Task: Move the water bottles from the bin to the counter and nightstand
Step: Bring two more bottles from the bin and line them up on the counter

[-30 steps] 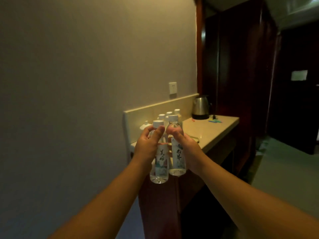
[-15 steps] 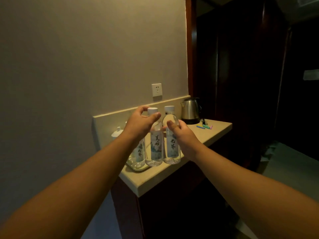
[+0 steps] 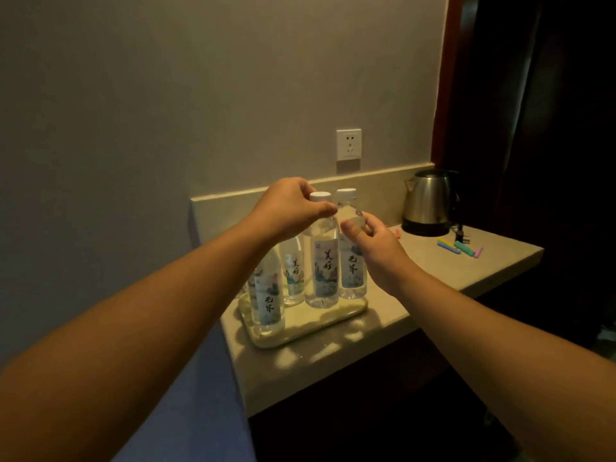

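On the bench [image 3: 416,271], a pale shallow tray [image 3: 300,335] sits near the left front corner, and clear water bottles with white caps and printed labels stand upright on it. In the head view, the left hand [image 3: 286,208] reaches in from the lower left and its grip is closed round the neck of the left front bottle [image 3: 321,261], thumb and fingertips pinching just under the cap. That bottle's base rests on the tray. Just beside it, touching or nearly so, stands the right front bottle [image 3: 350,258], also with its base on the tray. The right hand [image 3: 373,241] comes in from the lower right; its thumb and curled fingers hold that bottle at the shoulder, below the cap. Behind and left of these two, partly hidden by the left forearm, stand two more bottles [image 3: 268,295] on the same tray. Further right on the bench, well apart from the tray, are a steel kettle [image 3: 430,201] against the backsplash and a few coloured sachets [image 3: 461,248]. A wall socket [image 3: 348,145] is set above the backsplash.
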The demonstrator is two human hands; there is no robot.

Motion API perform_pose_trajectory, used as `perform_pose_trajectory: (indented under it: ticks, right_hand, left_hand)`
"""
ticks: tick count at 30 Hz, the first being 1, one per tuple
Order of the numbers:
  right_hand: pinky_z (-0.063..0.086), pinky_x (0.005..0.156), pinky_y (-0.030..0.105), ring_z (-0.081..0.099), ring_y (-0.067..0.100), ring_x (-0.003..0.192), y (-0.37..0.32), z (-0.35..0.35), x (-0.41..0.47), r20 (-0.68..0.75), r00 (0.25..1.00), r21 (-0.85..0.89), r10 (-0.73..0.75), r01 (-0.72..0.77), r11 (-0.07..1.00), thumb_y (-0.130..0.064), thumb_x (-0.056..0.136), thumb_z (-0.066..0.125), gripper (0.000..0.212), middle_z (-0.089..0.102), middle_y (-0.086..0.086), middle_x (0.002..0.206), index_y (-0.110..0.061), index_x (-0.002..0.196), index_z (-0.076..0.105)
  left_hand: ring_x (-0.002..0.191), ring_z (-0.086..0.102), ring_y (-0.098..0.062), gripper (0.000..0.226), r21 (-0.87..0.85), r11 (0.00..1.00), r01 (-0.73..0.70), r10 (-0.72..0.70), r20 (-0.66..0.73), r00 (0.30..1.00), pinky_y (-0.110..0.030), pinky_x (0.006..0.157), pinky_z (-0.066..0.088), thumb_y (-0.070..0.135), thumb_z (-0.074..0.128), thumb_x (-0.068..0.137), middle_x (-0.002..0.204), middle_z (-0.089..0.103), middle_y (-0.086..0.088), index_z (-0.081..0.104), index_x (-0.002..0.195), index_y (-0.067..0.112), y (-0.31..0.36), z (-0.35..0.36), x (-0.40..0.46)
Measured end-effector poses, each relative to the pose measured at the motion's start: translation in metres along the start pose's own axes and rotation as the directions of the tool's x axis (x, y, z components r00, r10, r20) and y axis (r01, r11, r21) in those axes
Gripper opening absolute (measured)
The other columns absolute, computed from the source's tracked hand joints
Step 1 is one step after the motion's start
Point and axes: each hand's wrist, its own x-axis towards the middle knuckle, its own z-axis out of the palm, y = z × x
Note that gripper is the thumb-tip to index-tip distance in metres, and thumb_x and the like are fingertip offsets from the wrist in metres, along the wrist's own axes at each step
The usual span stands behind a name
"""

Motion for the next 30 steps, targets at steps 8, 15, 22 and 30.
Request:
perform_pose_trajectory:
  ticks: [8, 15, 22, 30]
  right_hand:
    - [0.051, 0.072, 0.019, 0.063, 0.003, 0.102, 0.034, -0.020, 0.029, 0.146, 0.989, -0.096, 0.035, -0.021, 0.995, -0.029, 0.083, 0.079, 0.047, 0.068, -0.013, 0.112, -0.031, 0.127, 0.062]
    - [0.052, 0.059, 0.013, 0.066, -0.009, 0.087, 0.049, -0.020, 0.035, 0.252, 0.964, -0.170, 0.082, -0.039, 0.985, -0.035, 0.080, 0.080, 0.028, 0.069, -0.036, 0.092, -0.049, 0.099, 0.065]
    - [0.057, 0.081, 0.030, 0.066, 0.008, 0.103, 0.051, -0.021, 0.045, 0.268, 0.960, -0.119, 0.077, -0.046, 0.992, -0.025, 0.078, 0.083, 0.047, 0.071, -0.014, 0.108, -0.030, 0.122, 0.066]
    - [0.054, 0.078, 0.028, 0.063, 0.003, 0.095, 0.049, -0.019, 0.052, 0.271, 0.958, -0.122, 0.092, -0.060, 0.991, -0.023, 0.079, 0.083, 0.049, 0.067, -0.019, 0.102, -0.028, 0.124, 0.065]
  left_hand:
    - [0.086, 0.066, -0.017, 0.022, 0.288, 0.941, 0.178, -0.163, -0.077, 0.984, -0.050, 0.089, 0.055, 0.043, 0.080, 0.079, 0.085, 0.069, 0.004, 0.063, 0.081, 0.030, -0.021, 0.015, 0.004]
    - [0.083, 0.055, -0.017, 0.032, 0.624, 0.746, 0.234, -0.191, -0.136, 0.972, -0.041, 0.082, 0.029, 0.062, 0.065, 0.083, 0.072, 0.060, 0.011, 0.056, 0.072, 0.033, -0.031, 0.024, 0.006]
    - [0.112, 0.058, -0.023, 0.048, 0.697, 0.663, 0.274, -0.224, -0.166, 0.961, -0.042, 0.088, 0.026, 0.059, 0.069, 0.083, 0.115, 0.070, 0.004, 0.067, 0.120, 0.029, -0.024, 0.022, 0.010]
    - [0.121, 0.058, -0.024, 0.049, 0.615, 0.713, 0.337, -0.238, -0.240, 0.941, -0.052, 0.107, 0.025, 0.058, 0.068, 0.084, 0.120, 0.072, 0.003, 0.066, 0.124, 0.031, -0.030, 0.032, 0.016]
